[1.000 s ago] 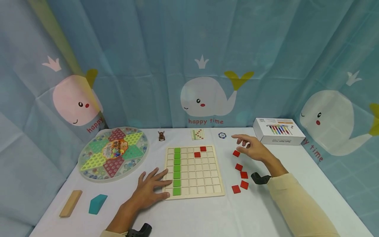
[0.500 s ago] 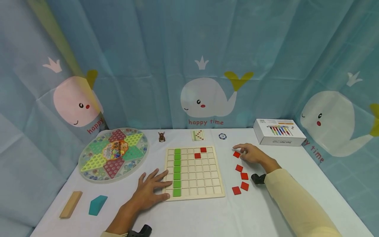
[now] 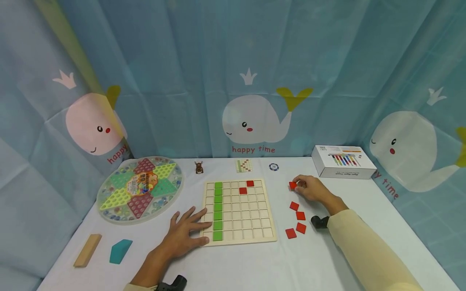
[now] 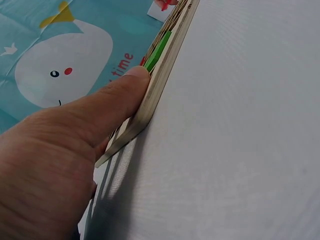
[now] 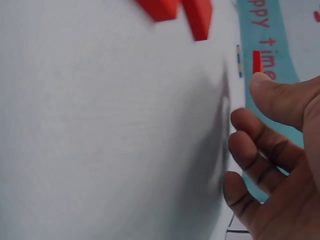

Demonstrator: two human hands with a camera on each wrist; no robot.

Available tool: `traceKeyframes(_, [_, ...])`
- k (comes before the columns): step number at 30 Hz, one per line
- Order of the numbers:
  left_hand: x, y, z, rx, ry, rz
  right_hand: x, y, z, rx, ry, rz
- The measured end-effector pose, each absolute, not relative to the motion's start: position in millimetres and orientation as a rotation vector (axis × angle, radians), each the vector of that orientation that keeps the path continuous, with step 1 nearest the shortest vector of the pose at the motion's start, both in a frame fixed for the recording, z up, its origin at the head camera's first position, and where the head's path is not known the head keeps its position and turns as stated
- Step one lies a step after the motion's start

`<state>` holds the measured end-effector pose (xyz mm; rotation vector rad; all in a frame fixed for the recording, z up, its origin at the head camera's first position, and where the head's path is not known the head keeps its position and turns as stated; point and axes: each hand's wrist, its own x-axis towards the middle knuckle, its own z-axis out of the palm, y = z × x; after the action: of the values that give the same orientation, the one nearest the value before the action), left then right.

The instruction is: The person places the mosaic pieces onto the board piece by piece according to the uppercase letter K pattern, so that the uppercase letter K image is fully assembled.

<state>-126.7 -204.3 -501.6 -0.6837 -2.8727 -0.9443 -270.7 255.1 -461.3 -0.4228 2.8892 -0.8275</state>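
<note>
My right hand (image 3: 310, 188) pinches a red square tile (image 3: 293, 185) between thumb and index finger, close over the table on the right. In the right wrist view the tile (image 5: 257, 61) stands edge-on at the thumb tip, the other fingers loosely bent. Fingers spread, my left hand (image 3: 185, 234) rests at the left front corner of a wooden grid board (image 3: 251, 212). The left wrist view has its thumb (image 4: 112, 102) lying over the board's edge. Green tiles (image 3: 218, 207) fill one column of the board. Two red tiles (image 3: 242, 190) sit diagonally near its upper right.
Several loose red tiles (image 3: 300, 216) lie right of the board. Behind it are a pattern card (image 3: 244, 165), a poker chip (image 3: 274, 167) and a small brown figurine (image 3: 198, 167). A round Chinese checkers board (image 3: 116, 216), wooden block (image 3: 87, 250), teal block (image 3: 120, 251) and white box (image 3: 346, 173) stand around.
My right hand has come down to the farthest loose red tile, pinched it and raised it slightly off the table. The left hand has stayed at the board's corner.
</note>
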Motion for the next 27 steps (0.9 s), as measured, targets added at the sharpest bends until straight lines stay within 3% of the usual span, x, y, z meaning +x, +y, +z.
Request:
traceKeyframes(15, [-127.1,-204.3,-502.2,-0.686,-2.871,-0.954,-234.4,234.4,-422.2,-0.49,2.995,-1.165])
traceKeyframes(27, [-126.9,-204.5,-501.8,-0.68,-2.872,-0.951,-212.3,191.6,-403.5,-0.794,2.928,-1.511])
